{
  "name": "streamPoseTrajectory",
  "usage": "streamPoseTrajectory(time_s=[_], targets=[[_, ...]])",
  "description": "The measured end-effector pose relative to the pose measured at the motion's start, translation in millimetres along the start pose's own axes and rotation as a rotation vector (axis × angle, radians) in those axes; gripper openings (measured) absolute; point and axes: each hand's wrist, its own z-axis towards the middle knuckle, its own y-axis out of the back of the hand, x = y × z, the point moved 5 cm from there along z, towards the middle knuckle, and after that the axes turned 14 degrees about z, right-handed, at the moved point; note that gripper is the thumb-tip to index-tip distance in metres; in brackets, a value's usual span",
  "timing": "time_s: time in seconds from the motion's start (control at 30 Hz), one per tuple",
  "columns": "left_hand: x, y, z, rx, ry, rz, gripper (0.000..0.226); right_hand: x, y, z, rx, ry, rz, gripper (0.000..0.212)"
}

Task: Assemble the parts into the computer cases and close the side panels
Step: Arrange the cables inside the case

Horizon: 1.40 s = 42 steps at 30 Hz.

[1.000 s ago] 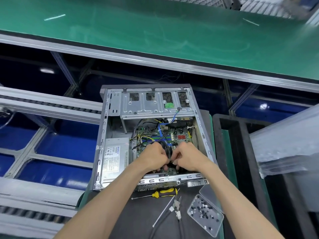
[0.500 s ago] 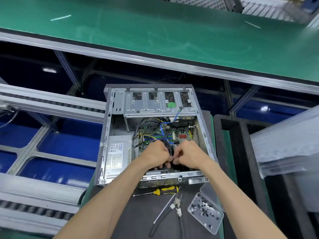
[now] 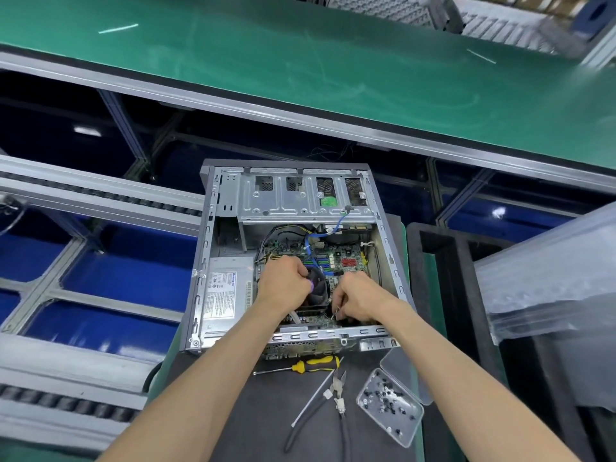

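**Grey steel case lies open, both hands still at the cooler**

Grey sheet steel makes up the computer case, which lies on its side on the dark mat with no side panel fitted and its inside facing up. Within it, the power supply sits at the left and the motherboard fills the middle, crossed by a blue cable. The black CPU fan sits on the board between the two hands.

The step in hand looks like seating or fastening that fan, so assembly is mid-way and closing the panel is not yet near. The left hand is curled at the fan's left edge. The right hand pinches a small metal piece near the board's front edge. The next move probably calls for steady downward pressure and care with the loose cables.

On the mat nearby lie a yellow screwdriver, side cutters and a clear screw box.

What the left fingers grip is hidden under the knuckles, and I cannot tell whether the small piece is a clip, a screw or a connector. Fan mounts are covered by both hands.
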Motion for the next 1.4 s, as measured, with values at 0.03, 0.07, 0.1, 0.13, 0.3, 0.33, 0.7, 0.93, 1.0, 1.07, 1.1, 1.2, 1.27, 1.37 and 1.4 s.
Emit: streamPoseTrajectory(time_s=[0.03, 0.07, 0.1, 0.13, 0.3, 0.33, 0.7, 0.93, 1.0, 1.07, 1.1, 1.2, 1.27, 1.37, 1.4], targets=[[-0.6, -1.1, 0.0, 0.005, -0.006, 0.022, 0.011, -0.9, -1.8, 0.7, 0.015, -0.012, 0.004, 0.006], [-0.8, -2.3, 0.6, 0.003, -0.011, 0.044, 0.014, -1.5, -3.6, 1.3, 0.03, -0.022, 0.001, 0.005], [-0.7, -3.1, 1.0, 0.001, -0.01, 0.057, 0.016, -2.0, -5.5, 2.0, 0.042, -0.027, -0.007, 0.006], [0.0, -3.8, 1.9, -0.005, -0.009, 0.063, 0.017, -2.4, -6.9, 3.2, 0.049, -0.027, -0.017, 0.007], [-1.1, -5.1, 3.0, -0.009, -0.014, 0.06, 0.02, -1.4, -9.9, 7.5, 0.093, -0.02, -0.07, 0.008], [-1.1, -5.4, 3.5, -0.008, -0.01, 0.057, 0.019, -1.7, -9.9, 8.2, 0.098, -0.024, -0.071, 0.007], [-1.1, -7.5, 6.8, 0.013, -0.023, 0.04, 0.011, -3.4, -14.1, 11.1, 0.165, -0.038, -0.085, 0.012], [0.9, -9.9, 8.3, -0.002, -0.01, 0.041, 0.013, -1.4, -13.5, 9.6, 0.18, -0.021, -0.116, 0.015], [1.2, -11.1, 8.9, -0.004, -0.007, 0.043, 0.014, -1.7, -13.0, 9.0, 0.181, -0.025, -0.118, 0.016], [1.3, -11.7, 9.4, -0.005, -0.004, 0.045, 0.015, -2.7, -12.9, 9.1, 0.179, -0.04, -0.113, 0.015], [1.7, -12.0, 9.9, -0.005, -0.002, 0.044, 0.015, -3.0, -13.1, 9.3, 0.18, -0.047, -0.113, 0.016], [3.0, -12.7, 10.7, -0.009, 0.001, 0.037, 0.015, -4.0, -14.1, 10.9, 0.171, -0.074, -0.097, 0.02], [3.4, -13.3, 10.6, -0.011, 0.0, 0.041, 0.016, -4.0, -14.6, 11.1, 0.163, -0.088, -0.094, 0.02], [3.3, -14.0, 10.9, -0.012, -0.005, 0.048, 0.015, -4.2, -14.3, 12.1, 0.137, -0.101, -0.085, 0.021], [3.3, -14.2, 11.1, -0.012, -0.005, 0.048, 0.015, -4.4, -14.3, 11.8, 0.134, -0.108, -0.086, 0.021]])
